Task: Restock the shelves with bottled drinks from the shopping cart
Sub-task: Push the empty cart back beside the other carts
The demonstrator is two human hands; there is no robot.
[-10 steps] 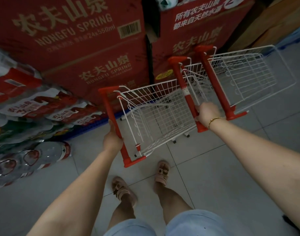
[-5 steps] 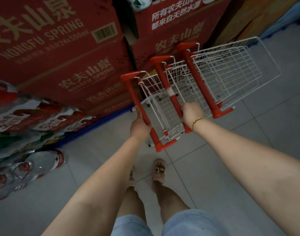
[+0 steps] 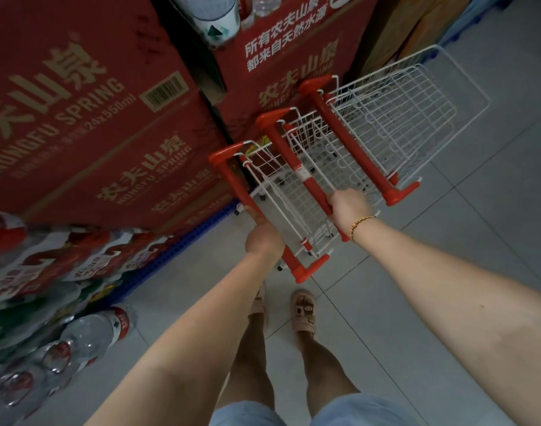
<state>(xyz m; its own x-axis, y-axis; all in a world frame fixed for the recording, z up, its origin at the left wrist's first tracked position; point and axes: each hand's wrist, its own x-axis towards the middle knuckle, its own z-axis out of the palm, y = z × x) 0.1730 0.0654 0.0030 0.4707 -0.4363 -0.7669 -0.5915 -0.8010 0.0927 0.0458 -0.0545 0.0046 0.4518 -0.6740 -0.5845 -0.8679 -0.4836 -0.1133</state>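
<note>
Grips the near handle (image 3: 232,176) with the left hand (image 3: 264,239) and the middle handle (image 3: 290,161) with the right hand (image 3: 349,206). Faces three nested carts (image 3: 386,124) at centre and upper right; bottles (image 3: 91,330) lower left, boxes (image 3: 78,103) upper left.

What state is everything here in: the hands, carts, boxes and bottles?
Left hand: gripping the nearest cart by its handle.
Right hand: gripping the middle cart by its handle.
Far cart: nested with them; all three look empty.
Red cartons: closed, stacked.
Bottle packs: shrink-wrapped.
</note>
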